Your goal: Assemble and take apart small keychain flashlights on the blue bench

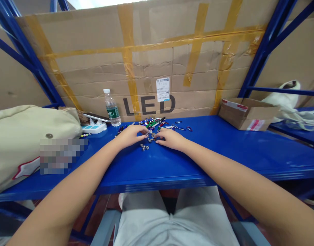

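My left hand (132, 136) is curled on the blue table, thumb and fingers closing on a small clear piece (148, 132) too small to name. Opposite it, my right hand (171, 139) has its fingers bent down at small shiny metal parts (150, 139); whatever lies between its fingertips is hidden. A second little cluster of metal parts (144, 147) lies nearer me, below the left hand. Just behind both hands spreads a heap of colourful metallic pieces (153, 123). Several carabiners (181, 128) in red, blue and silver lie at its right side.
A water bottle (112, 108) stands upright at the back left, beside a white power strip (94, 128) and a phone (95, 117). A cream bag (31, 136) fills the left end. An open cardboard box (246, 114) sits at the right. Taped cardboard (95, 75) walls the back.
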Tool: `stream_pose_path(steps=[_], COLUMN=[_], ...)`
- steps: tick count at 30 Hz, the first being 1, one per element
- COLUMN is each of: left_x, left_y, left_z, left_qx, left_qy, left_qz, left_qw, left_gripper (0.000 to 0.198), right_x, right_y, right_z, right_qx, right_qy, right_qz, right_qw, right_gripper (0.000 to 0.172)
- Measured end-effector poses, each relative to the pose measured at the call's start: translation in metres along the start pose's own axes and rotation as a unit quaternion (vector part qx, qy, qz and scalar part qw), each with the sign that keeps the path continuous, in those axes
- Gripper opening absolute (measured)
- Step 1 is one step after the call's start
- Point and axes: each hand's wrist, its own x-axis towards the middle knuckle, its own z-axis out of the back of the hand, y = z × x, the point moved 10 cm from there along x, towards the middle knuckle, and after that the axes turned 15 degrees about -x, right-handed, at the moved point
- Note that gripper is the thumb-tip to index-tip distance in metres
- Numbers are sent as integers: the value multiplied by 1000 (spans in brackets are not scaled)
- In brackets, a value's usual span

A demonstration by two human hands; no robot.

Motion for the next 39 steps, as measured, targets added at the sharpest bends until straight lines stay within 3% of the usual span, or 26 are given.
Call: stream_pose_path(steps=[7, 9, 13, 16, 22, 30, 35, 39], left_x=[1, 0, 0, -1, 0, -1, -1, -1], left_y=[1, 1, 3, 2, 0, 13, 15, 10], left_z=[-3, -3, -5, -7, -10, -5, 1, 4], left_qx=[-8, -17, -52, -85, -104, -72, -39, -52], left_qy=[11, 11, 16, 21, 28, 16, -2, -9], left_qz=[0, 3, 18, 30, 35, 42, 32, 23], left_qw=[1000, 1000, 998, 996, 994, 996, 999, 998], left_gripper=[17, 18, 17, 18, 20, 19, 18, 17], right_x=[8, 7, -3, -7, -6, -1, -1, -8], right_y=[0, -1, -5, 1, 12, 4, 11, 23], right_z=[-9, 3, 44, 57, 51, 35, 34, 49], right_qx=[-4, 14, 79, 111, 95, 110, 112, 89], right_qy=[12, -32, -189, -236, -210, -144, -146, -185], right_qz=[-9, -12, -39, -19, 31, -26, 10, 54], right_qw=[1000, 999, 978, 965, 973, 983, 983, 977], right_gripper=[13, 11, 8, 6, 9, 9, 3, 7])
